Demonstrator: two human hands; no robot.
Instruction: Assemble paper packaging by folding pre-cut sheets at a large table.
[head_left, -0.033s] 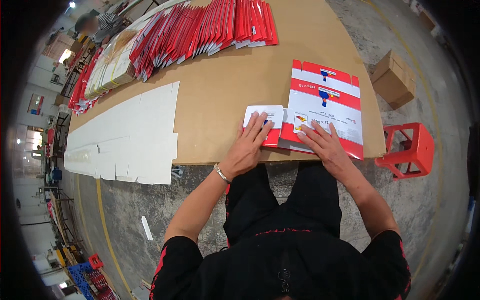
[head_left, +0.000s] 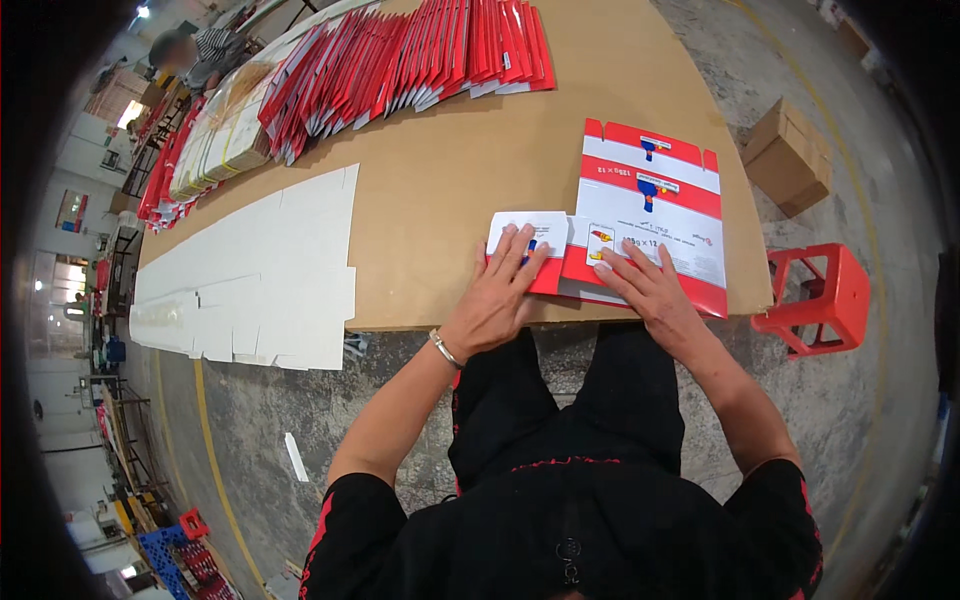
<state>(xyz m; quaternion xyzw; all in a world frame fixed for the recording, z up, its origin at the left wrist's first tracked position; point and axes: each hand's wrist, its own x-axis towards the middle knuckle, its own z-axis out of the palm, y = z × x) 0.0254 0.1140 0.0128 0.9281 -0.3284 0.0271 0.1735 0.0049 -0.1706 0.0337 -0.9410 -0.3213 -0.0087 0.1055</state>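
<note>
A red and white printed carton blank (head_left: 690,180) lies at the table's front edge, a little right of centre. Its left end panel (head_left: 548,222) is folded over. My left hand (head_left: 492,300) presses on that panel with the fingers extended. On the right, my right hand (head_left: 660,300) rests on the lower part of the blank, its fingers spread flat. Neither hand grips anything. A bracelet circles my left wrist.
The brown tabletop (head_left: 450,170) carries overlapping white sheets (head_left: 290,270) on the left. A long row of folded red and white cartons (head_left: 420,55) leans at the back, beside bundled card (head_left: 225,135). A red stool (head_left: 830,300) and a cardboard box (head_left: 790,160) stand right. Far left, a person (head_left: 210,50).
</note>
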